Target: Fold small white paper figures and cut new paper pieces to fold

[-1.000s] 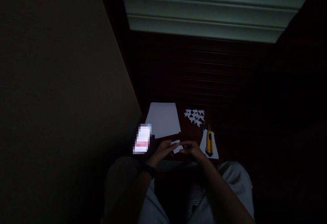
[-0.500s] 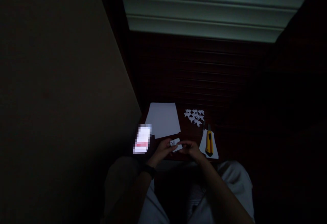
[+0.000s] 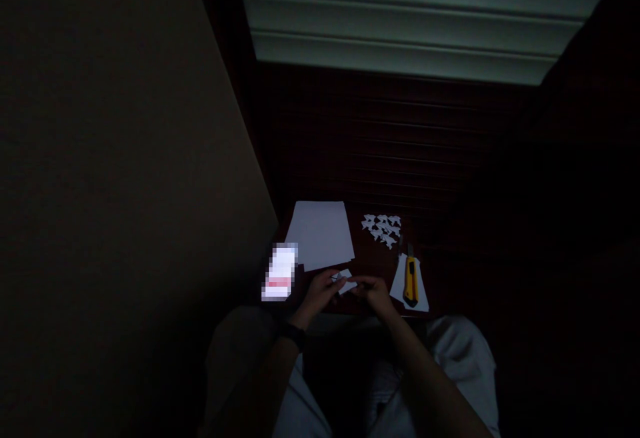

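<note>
The folded paper (image 3: 347, 287) shows the latest change: half a second ago it faces the camera a little more squarely, and now it sits tipped and looks narrower, with a dark crease line at its left end. One second ago it looks plainer there. I take this to mean that a flap is being worked in the fingers, with the piece not yet resembling the finished-looking shapes nearby.

It is held up over the near edge of the dark table (image 3: 367, 263), around the middle. The left hand (image 3: 319, 293) pinches its left end, thumb on top and fingers partly out of sight. The right hand (image 3: 375, 290) has curled fingers touching the right end; in this dim light I cannot tell whether they grip it or only press. A dark wristband (image 3: 293, 335) is on the left wrist.

I can make out no box or tray; the table itself carries everything. The white paper stack (image 3: 320, 235) lies toward its far left corner, the small folded paper figures (image 3: 381, 227) form a cluster toward the far right corner, and the yellow box cutter (image 3: 411, 281) rests on white paper pieces (image 3: 399, 283) at the near right corner. By the left edge lies a lit phone (image 3: 281, 271), its screen blurred. These seem unmoved.
</note>
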`<move>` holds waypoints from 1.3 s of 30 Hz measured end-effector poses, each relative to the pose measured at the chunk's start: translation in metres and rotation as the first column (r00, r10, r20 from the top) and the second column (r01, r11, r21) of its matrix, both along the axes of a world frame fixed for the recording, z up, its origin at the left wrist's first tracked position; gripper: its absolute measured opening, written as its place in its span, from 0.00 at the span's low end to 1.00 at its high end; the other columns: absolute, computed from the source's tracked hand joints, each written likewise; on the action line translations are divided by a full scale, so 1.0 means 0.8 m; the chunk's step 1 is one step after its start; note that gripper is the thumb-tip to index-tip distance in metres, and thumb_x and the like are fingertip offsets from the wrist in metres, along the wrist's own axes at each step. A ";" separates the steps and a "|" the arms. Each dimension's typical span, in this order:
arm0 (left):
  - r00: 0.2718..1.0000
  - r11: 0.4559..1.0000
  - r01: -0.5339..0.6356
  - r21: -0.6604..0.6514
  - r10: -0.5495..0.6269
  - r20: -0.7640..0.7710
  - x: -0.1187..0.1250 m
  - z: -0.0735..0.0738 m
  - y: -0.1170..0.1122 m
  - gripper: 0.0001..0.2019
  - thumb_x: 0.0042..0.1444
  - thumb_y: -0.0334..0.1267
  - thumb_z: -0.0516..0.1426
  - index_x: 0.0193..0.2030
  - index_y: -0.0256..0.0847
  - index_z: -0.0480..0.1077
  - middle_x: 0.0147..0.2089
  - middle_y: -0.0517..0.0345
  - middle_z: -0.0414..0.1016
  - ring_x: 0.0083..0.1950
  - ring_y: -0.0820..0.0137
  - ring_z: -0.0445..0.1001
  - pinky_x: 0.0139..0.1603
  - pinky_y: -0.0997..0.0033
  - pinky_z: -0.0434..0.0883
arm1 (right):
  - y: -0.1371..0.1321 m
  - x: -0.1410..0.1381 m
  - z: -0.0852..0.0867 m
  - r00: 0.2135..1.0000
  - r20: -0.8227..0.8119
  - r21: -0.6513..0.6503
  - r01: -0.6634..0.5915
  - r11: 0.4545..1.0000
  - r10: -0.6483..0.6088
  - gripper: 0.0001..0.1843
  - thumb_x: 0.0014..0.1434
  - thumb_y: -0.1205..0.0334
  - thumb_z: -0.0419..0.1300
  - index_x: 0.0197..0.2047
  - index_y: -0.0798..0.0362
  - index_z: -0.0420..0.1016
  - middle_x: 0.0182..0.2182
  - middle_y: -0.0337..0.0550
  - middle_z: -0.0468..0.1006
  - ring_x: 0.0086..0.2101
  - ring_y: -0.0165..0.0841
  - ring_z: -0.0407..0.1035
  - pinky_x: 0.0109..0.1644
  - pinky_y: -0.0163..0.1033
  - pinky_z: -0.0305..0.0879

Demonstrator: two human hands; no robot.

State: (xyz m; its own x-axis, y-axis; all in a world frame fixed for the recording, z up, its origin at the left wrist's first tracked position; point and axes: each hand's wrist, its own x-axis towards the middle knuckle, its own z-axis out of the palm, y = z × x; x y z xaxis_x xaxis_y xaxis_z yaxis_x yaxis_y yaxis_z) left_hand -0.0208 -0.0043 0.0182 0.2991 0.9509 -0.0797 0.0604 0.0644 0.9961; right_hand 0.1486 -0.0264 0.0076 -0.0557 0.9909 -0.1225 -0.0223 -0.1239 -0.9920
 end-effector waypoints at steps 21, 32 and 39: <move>1.000 1.000 -0.017 -0.012 0.017 0.011 0.000 -0.010 0.002 0.23 0.45 0.48 0.59 0.44 0.32 0.69 0.29 0.54 0.74 0.22 0.74 0.69 0.17 0.78 0.64 | 0.003 0.008 0.004 0.997 -0.002 -0.026 -0.077 0.997 0.077 0.18 0.36 0.57 0.67 0.33 0.56 0.78 0.22 0.40 0.74 0.24 0.29 0.65 0.29 0.35 0.60; 1.000 1.000 -0.012 -0.024 0.012 0.018 0.001 -0.012 0.002 0.23 0.47 0.47 0.58 0.46 0.32 0.68 0.28 0.54 0.74 0.21 0.74 0.69 0.17 0.78 0.65 | 0.005 0.012 0.003 0.997 0.023 -0.021 -0.074 0.997 0.074 0.17 0.36 0.56 0.68 0.31 0.56 0.79 0.26 0.44 0.78 0.27 0.33 0.69 0.35 0.39 0.63; 1.000 1.000 -0.027 -0.015 0.027 0.005 0.002 -0.010 0.001 0.22 0.49 0.47 0.56 0.45 0.32 0.68 0.28 0.53 0.74 0.22 0.73 0.70 0.17 0.78 0.65 | 0.003 0.013 0.003 0.996 0.019 -0.012 -0.087 0.996 0.087 0.17 0.37 0.56 0.67 0.32 0.55 0.79 0.28 0.45 0.79 0.29 0.34 0.70 0.37 0.40 0.64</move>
State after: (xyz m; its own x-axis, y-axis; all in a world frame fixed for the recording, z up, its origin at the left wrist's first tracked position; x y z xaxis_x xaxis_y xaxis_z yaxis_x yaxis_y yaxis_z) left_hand -0.0189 -0.0033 0.0103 0.2740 0.9573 -0.0922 0.0529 0.0807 0.9953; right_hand 0.1592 -0.0241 0.0096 -0.1387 0.9811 -0.1351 0.0081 -0.1353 -0.9908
